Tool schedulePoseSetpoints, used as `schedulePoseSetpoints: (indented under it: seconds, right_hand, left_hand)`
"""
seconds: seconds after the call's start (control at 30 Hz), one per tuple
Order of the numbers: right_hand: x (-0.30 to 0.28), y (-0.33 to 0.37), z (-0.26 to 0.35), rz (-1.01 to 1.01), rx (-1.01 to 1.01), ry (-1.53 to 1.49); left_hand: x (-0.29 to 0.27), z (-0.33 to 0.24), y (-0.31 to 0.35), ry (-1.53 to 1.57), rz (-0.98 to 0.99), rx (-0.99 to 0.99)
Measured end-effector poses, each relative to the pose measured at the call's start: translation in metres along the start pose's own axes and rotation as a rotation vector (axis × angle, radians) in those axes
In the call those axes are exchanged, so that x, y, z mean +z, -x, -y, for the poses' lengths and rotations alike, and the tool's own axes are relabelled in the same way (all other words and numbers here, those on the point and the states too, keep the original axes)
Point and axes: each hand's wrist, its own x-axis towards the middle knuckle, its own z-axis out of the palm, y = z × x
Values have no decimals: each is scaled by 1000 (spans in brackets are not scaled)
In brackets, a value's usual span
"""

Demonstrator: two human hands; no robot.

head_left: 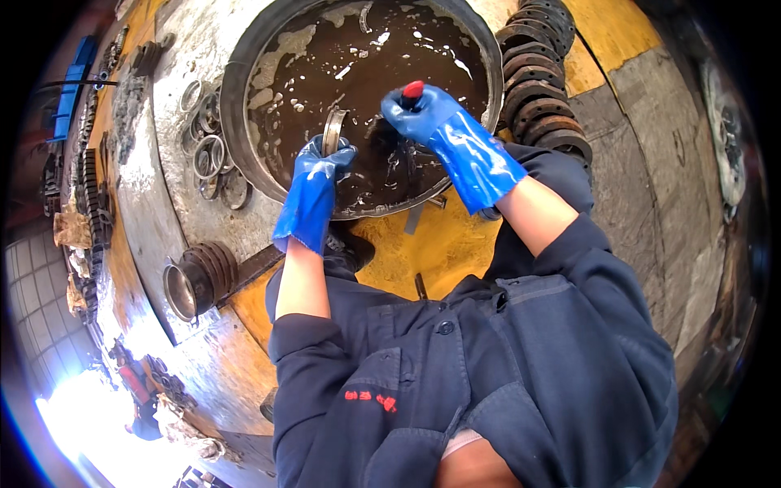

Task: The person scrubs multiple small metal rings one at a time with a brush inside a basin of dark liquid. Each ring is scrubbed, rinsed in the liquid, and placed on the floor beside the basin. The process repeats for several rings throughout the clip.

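Head view is filled mostly by a round metal basin [236, 89] of dark brown liquid with pale foam, set on a stained yellow and grey floor [634, 106]. Over the near part of the liquid a metal ring [332, 130] is held on edge by the left hand [321, 167], whose blue-gloved fingers are wrapped about the ring's lower rim. The right hand [419, 118], also gloved, is closed round a tool with a red-tipped handle [413, 89]; its working end is hidden.

The ring is judged stiff, fairly heavy for its size, and slippery from the wet film, so a grip across the rim rather than on the flat faces would be surest.

A row of rusty flanged discs [541, 77] is stacked beside the basin on the right. Smaller loose rings [207, 154] are scattered on the left, near the basin wall, and a ribbed metal cylinder [195, 281] lies nearer the person.
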Motion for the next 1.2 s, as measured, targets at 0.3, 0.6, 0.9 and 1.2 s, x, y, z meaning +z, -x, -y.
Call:
schedulePoseSetpoints:
  seconds: [0.3,0.6,0.9,1.2]
  right_hand:
    - [23,17,38,178,-488,105]
    - [4,-54,-26,-15,62,-702]
    - [19,-33,-50,-19,306,-945]
    - [8,-13,-21,51,358,-57]
  left_hand:
    - [-2,-4,0,-262,-2,-6]
    - [-31,-20,14,127,-93,118]
    - [-58,-13,0,519,152,283]
    - [-51,-11,-14,558,-64,77]
